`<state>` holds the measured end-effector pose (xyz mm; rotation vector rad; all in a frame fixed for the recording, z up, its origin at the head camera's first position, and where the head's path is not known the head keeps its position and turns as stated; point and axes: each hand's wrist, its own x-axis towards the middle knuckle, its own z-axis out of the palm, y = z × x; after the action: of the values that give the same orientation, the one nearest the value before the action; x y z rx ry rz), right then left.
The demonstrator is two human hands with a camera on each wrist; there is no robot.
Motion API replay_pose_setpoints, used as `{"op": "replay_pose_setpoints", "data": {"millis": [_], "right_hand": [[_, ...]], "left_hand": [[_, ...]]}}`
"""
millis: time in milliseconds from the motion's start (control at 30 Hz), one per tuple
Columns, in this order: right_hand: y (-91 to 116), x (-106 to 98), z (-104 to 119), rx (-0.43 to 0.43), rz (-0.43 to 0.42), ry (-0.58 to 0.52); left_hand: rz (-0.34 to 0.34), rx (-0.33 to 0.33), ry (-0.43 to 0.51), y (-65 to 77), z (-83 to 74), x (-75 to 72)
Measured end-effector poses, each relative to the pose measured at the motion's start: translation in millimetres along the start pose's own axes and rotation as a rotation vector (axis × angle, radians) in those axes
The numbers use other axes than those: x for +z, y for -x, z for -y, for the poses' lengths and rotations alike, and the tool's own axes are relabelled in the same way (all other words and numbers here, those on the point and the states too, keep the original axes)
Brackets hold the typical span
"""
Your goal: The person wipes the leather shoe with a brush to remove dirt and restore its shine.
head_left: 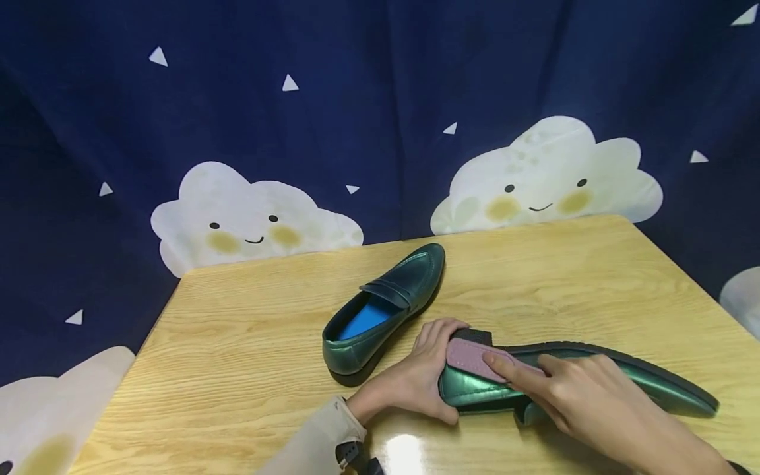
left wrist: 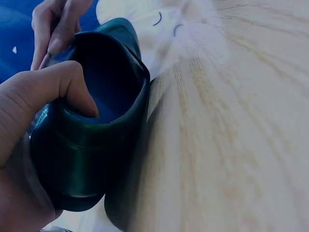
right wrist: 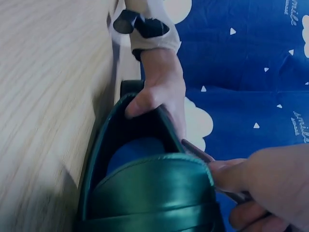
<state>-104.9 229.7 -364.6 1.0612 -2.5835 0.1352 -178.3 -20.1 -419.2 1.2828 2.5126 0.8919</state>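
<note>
A dark green loafer (head_left: 481, 389) lies on its side on the table, sole edge away from me, toe pointing right. My left hand (head_left: 418, 379) grips its heel, with the thumb (left wrist: 79, 92) hooked over the rim of the opening. In my right hand (head_left: 600, 396) is a pink paddle-shaped tool (head_left: 475, 358), its flat head laid along the loafer's upward-facing side near the heel. The right forefinger stretches along the tool. In the right wrist view the tool (right wrist: 198, 151) appears as a thin edge beside the loafer's opening (right wrist: 140, 150).
A matching green loafer (head_left: 394, 297) with a blue insole stands upright on the wooden table (head_left: 237, 343), just beyond my left hand. Behind the table hangs a dark blue curtain (head_left: 356, 99) printed with white clouds.
</note>
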Motion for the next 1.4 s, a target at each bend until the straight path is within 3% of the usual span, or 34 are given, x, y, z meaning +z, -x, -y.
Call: {"op": "replay_pose_setpoints", "data": {"millis": [167, 333, 433, 600, 700, 833, 1033, 1100, 1167, 1300, 1400], "right_hand": [[3, -4, 10, -0.108, 0.001, -0.135], [5, -11, 14, -0.161, 0.034, -0.211], [8, -14, 10, -0.101, 0.062, -0.209], [8, -9, 0, 0.047, 0.017, 0.012], [7, -5, 0, 0.074, 0.098, 0.037], [10, -6, 4, 0.046, 0.210, -0.101], [8, -14, 4, -0.131, 0.191, -0.298], [9, -18, 1, -0.119, 0.223, -0.339], [9, -20, -3, -0.090, 0.174, -0.275], [9, -17, -10, 0.034, 0.053, -0.019], [11, -13, -9, 0.068, 0.076, 0.047]], "left_hand": [[-0.005, 0.030, -0.029, -1.8, -1.2, -2.1], [-0.013, 0.052, -0.070, -3.5, -0.9, -2.6], [-0.003, 0.041, -0.068, -2.8, -1.0, -2.4], [0.028, 0.007, -0.072, -0.6, -1.6, -1.7], [0.042, 0.014, -0.065, 0.7, -0.8, -2.2], [0.045, 0.038, -0.046, 1.5, 0.8, -4.6], [0.041, 0.054, -0.048, 0.2, 0.9, -6.3], [0.038, 0.049, -0.044, 0.1, 0.7, -6.4], [0.033, 0.044, -0.039, 0.5, 1.1, -6.3], [0.029, 0.029, -0.036, 1.4, 2.1, -6.0], [0.028, 0.035, -0.052, 1.0, 2.3, -4.3]]}}
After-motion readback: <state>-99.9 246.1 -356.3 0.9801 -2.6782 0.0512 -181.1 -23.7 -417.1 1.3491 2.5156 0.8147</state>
